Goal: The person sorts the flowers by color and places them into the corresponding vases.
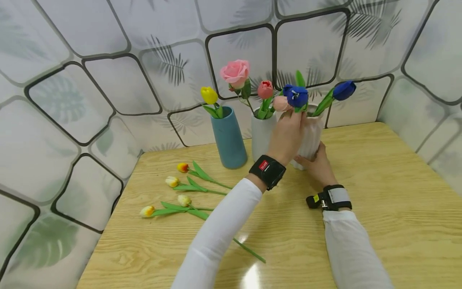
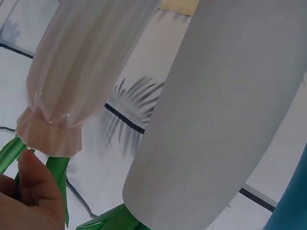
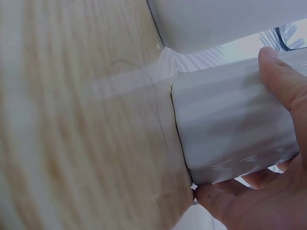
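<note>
At the mouth of a white ribbed vase (image 1: 312, 136), my left hand (image 1: 287, 134) pinches the green stem of a blue tulip (image 1: 298, 96), whose bloom stands above the fingers. In the left wrist view, thumb and finger of the left hand (image 2: 38, 191) meet around green just beyond the vase's flared rim (image 2: 50, 139). My right hand (image 1: 320, 166) grips the same vase low down, thumb on one side and fingers on the other, as the right wrist view shows. A second blue tulip (image 1: 344, 90) leans out of this vase to the right.
Left of the ribbed vase stand a smooth white vase (image 1: 260, 132) with a pink rose (image 1: 236, 74) and pink tulips, and a blue vase (image 1: 229, 140) with a yellow tulip (image 1: 209, 95). Several yellow and orange tulips (image 1: 173, 212) lie on the wooden table (image 1: 144, 253). A patterned wall stands behind.
</note>
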A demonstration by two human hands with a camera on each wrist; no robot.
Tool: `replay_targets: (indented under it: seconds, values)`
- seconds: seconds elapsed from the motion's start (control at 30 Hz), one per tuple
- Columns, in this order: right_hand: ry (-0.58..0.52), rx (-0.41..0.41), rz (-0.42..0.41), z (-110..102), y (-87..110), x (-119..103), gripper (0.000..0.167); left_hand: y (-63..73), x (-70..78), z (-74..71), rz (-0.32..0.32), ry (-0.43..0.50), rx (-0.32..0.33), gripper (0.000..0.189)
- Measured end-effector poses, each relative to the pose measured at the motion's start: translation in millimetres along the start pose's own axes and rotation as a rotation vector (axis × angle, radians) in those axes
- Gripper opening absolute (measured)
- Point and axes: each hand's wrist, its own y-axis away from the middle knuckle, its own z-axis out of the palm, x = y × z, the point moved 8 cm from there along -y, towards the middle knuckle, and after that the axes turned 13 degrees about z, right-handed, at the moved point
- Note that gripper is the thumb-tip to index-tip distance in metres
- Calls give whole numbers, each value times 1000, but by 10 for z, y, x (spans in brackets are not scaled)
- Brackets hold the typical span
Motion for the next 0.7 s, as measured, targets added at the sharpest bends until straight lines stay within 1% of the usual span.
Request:
replay_targets:
  seconds: [0.07,0.17,0.27,0.33,0.4,0.5,0.57,0.7]
  values:
    - [13,4,2,-1,-3,4,107,-38,-37,58,-39,10,-49,22]
    - [12,3,-17,5,4,-17,106,-98,-96,114,-103,24,-110,22]
    - [-6,-2,-28,7,14,-25,104,-135,-122,128,-140,11,-151,24]
    - [-7,-1,-21,9,21,-24,104,-140,-132,124,-153,-4,-171,25]
    - [4,4,-7,13,23,-18,105,-126,-136,116,-158,-13,-190,26]
    - [19,11,4,14,27,-14,106,-78,-151,132,-171,13,-209,27]
    - [17,14,5,12,28,-12,106,-36,-160,156,-176,50,-221,28]
    - [9,13,5,9,33,-8,107,53,-149,197,-164,140,-218,27]
